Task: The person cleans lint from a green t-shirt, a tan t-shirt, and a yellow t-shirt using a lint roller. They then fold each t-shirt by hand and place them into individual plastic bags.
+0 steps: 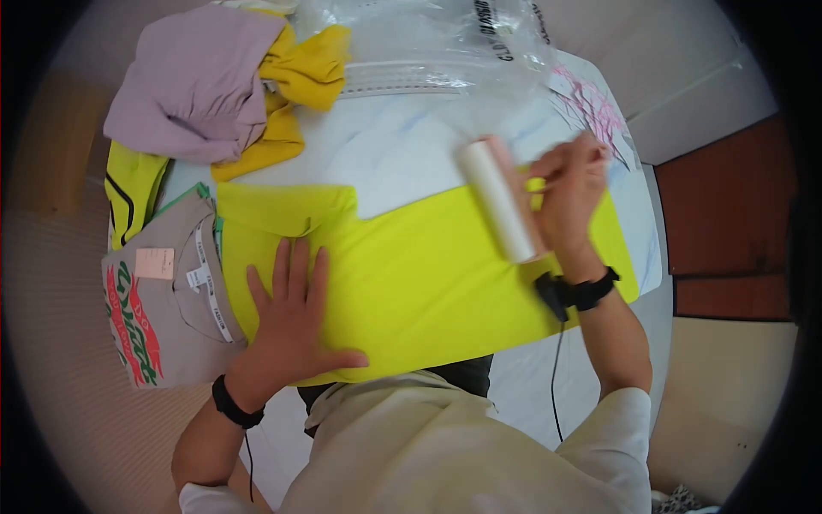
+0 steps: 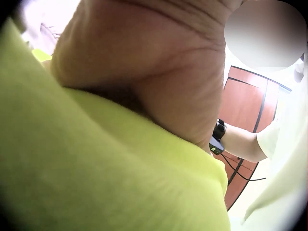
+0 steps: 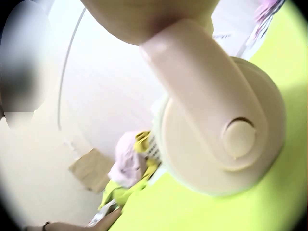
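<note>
A bright yellow-green garment (image 1: 428,274) lies spread over the table in the head view, its collar end to the left. My left hand (image 1: 295,321) rests on it near that end, fingers spread; in the left wrist view its palm side (image 2: 159,62) bears down on the fabric. In my right hand (image 1: 569,193) I grip a lint roller with a white roll (image 1: 499,201), over the garment's right part. The right wrist view shows the roller's pale pink arm and end cap (image 3: 207,106) close to the cloth, with the fingers mostly out of sight.
A folded grey printed T-shirt (image 1: 184,300) with a tag lies at the left. Behind it are piled mauve (image 1: 193,81) and mustard (image 1: 308,68) clothes. Clear plastic bags (image 1: 411,51) lie at the back, and pink-white strings (image 1: 591,103) at the back right edge.
</note>
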Motion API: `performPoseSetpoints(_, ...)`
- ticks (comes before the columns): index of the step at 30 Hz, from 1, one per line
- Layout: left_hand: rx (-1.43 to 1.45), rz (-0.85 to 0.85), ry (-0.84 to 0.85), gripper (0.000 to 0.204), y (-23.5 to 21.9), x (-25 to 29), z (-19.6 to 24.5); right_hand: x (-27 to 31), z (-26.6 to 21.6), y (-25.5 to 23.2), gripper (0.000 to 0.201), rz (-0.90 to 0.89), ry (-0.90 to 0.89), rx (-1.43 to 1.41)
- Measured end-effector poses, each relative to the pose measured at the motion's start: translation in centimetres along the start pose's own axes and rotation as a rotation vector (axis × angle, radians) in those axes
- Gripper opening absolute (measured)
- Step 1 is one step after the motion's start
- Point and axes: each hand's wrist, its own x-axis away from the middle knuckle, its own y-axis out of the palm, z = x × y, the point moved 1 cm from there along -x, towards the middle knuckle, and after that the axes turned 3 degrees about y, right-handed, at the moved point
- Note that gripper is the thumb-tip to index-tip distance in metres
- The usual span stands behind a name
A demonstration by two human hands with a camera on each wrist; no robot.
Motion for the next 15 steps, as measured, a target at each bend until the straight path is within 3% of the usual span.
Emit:
performPoseSetpoints(1,0.007,0.001,-0.001,0.149,0.1,0.0,0.0,-1.9,1.1,-1.9,0.046,0.075,0.046,-0.181)
performPoseSetpoints(4,-0.007,-0.008,-0.006,0.152,0.3,0.0,-0.1,-6.3,2.3,-7.8,0.035,0.355,0.050,-0.128)
performPoseSetpoints(6,0.007,-0.009,-0.002,0.153,0.2,0.1,-0.1,-7.7,0.7,-10.0,0.031,0.377,-0.023,0.040)
performPoseSetpoints(8,0.051,0.002,0.021,0.150,-0.3,0.1,-0.2,-10.3,2.2,-13.4,0.031,0.363,-0.049,-0.129)
performPoseSetpoints(11,0.041,-0.028,0.067,0.150,-0.8,0.3,-1.5,-8.1,-0.9,-10.8,0.034,0.213,-0.041,-0.260)
performPoseSetpoints(14,0.027,-0.097,0.081,0.150,-1.4,0.3,-2.4,-2.3,-4.5,-4.4,0.036,-0.030,-0.005,-0.321)
performPoseSetpoints(15,0.014,-0.125,0.092,0.150,-1.9,0.0,-2.6,1.0,-5.9,-1.3,0.033,-0.001,0.018,-0.288)
